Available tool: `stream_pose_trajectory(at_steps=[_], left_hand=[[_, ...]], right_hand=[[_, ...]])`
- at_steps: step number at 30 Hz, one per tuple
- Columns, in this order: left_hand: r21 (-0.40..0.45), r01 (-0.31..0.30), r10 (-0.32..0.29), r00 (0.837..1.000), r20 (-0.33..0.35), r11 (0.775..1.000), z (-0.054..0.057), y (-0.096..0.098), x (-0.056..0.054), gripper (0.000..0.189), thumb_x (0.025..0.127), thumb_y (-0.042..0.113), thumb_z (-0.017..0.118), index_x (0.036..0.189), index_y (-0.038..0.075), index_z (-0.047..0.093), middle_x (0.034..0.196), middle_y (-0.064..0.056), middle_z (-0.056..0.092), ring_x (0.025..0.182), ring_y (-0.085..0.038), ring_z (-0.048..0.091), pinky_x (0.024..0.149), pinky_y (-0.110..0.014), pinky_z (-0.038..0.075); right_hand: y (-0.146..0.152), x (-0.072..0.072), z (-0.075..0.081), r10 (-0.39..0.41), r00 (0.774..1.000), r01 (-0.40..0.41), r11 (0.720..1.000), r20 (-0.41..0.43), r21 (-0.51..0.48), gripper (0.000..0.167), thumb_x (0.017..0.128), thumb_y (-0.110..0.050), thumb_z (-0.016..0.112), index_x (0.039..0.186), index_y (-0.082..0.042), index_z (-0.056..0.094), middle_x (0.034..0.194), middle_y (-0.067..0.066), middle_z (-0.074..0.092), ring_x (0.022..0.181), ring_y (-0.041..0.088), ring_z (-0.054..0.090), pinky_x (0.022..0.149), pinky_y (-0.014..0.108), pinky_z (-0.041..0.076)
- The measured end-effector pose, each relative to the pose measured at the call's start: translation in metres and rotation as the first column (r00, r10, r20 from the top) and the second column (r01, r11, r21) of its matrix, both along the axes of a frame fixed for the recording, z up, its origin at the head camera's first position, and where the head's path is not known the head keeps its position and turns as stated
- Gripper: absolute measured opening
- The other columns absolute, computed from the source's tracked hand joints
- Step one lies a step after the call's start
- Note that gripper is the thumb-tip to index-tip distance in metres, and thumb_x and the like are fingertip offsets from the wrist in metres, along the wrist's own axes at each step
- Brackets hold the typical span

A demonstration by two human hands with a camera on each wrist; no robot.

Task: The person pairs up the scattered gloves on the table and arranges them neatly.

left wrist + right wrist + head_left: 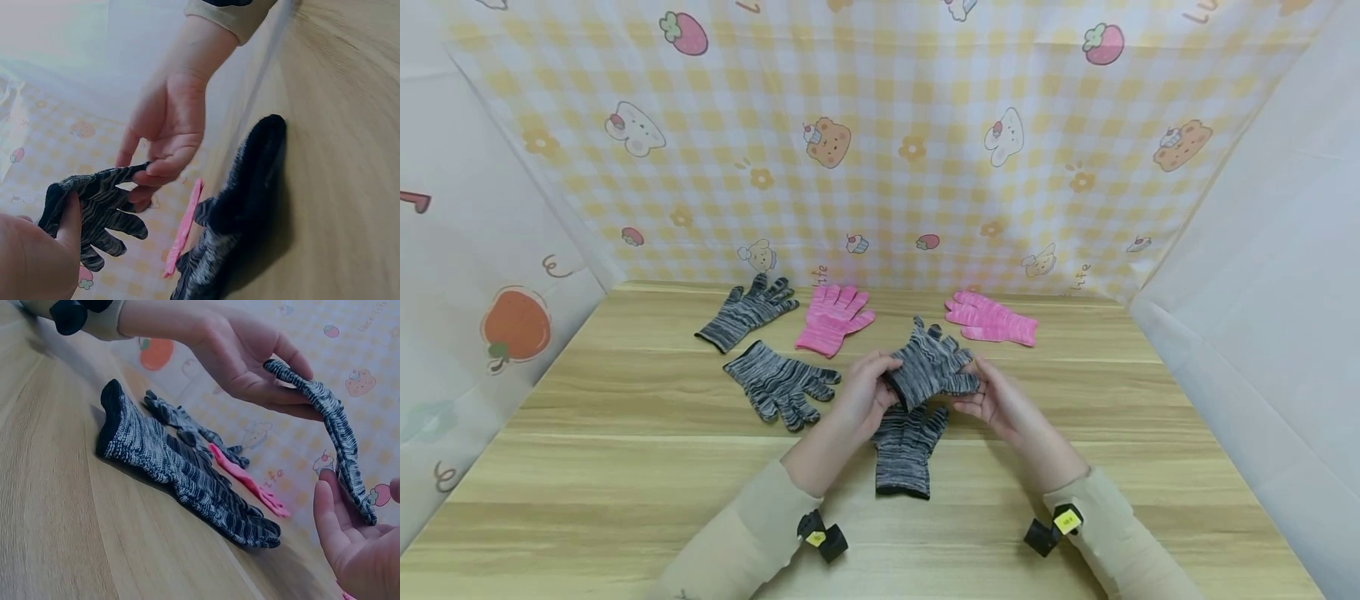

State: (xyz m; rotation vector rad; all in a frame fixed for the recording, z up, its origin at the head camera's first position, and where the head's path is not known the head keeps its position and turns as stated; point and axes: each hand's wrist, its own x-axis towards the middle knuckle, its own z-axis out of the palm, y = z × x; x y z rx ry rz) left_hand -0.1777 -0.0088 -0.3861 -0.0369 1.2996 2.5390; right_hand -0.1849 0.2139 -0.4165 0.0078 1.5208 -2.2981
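Note:
A grey-and-black knitted glove [929, 364] is held up above the table between both hands. My left hand [868, 385] grips it by the black cuff, thumb on the near face and fingers behind. At the other end, my right hand [990, 398] pinches a fingertip of the glove, as the left wrist view shows. Directly below lies a second grey glove [902, 454], cuff toward me, its upper part partly hidden by the raised glove. In the right wrist view the held glove [340, 437] appears edge-on and slightly bent.
Two more grey gloves, one nearer [781, 383] and one farther back [748, 312], lie on the left of the wooden table [625, 500]. A pink glove [832, 320] lies at the back middle and another pink glove [990, 318] at the back right, before a checked cloth [880, 200].

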Motion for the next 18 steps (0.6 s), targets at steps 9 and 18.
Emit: stream_pose_trajectory(at_steps=[9, 18], left_hand=[[-0.101, 0.031, -0.033, 0.999, -0.016, 0.994, -0.0064, -0.0059, 0.0013, 0.004, 0.086, 0.000, 0.054, 0.084, 0.003, 0.053, 0.098, -0.009, 0.050, 0.081, -0.016, 0.054, 0.071, -0.029, 0.048], [-0.183, 0.114, -0.124, 0.991, -0.041, 0.976, -0.0079, -0.0099, 0.0037, 0.013, 0.085, 0.000, 0.058, 0.077, 0.010, 0.060, 0.089, -0.004, 0.054, 0.074, -0.013, 0.054, 0.068, -0.030, 0.049]], right_hand=[[-0.0045, 0.0025, 0.0022, -0.067, 0.997, 0.068, 0.997, -0.028, 0.034, 0.019, 0.101, -0.014, 0.048, 0.099, -0.009, 0.066, 0.090, 0.006, 0.070, 0.074, 0.017, 0.068, 0.073, 0.029, 0.056], [-0.0065, 0.0032, 0.0044, -0.103, 0.994, 0.107, 0.991, -0.047, 0.082, 0.028, 0.101, -0.008, 0.046, 0.125, 0.007, 0.045, 0.092, 0.005, 0.067, 0.077, 0.015, 0.067, 0.072, 0.027, 0.055]])
